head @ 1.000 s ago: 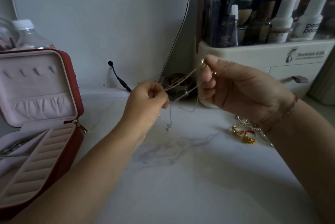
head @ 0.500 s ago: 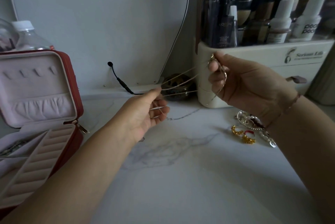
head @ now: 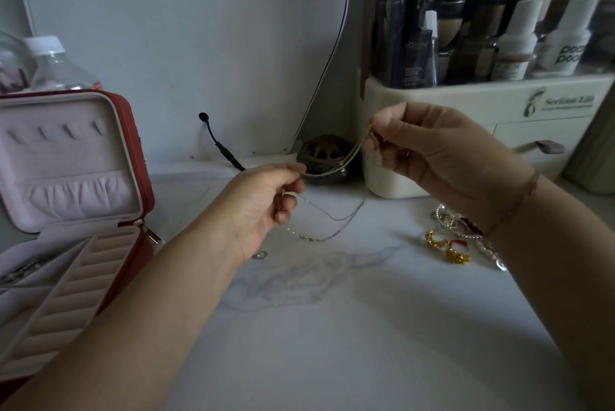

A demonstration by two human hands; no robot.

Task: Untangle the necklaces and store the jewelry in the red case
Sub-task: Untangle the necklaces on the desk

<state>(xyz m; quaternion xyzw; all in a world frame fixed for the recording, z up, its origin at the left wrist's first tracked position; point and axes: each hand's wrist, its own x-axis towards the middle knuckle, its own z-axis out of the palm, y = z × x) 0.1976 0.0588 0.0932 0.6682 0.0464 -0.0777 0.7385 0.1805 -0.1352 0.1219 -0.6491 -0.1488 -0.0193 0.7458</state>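
Observation:
A gold necklace sags in a loose curve between my two hands above the marble table. My left hand pinches its lower end, and my right hand pinches its upper end higher up. A thin silver necklace hangs from my left hand and trails onto the table. The red case lies open at the left, with a pink lining, a ring-roll tray and a dark chain in one compartment.
Gold earrings, a red ring and a pearl bracelet lie at the right by my wrist. A dark round ornament and a cream cosmetics organiser stand at the back. A black cable and a water bottle are behind.
The gold strands, stretched taut half a second ago, now sag in a curve. My left hand has closed on them, and the silver chain has dropped lower onto the table.

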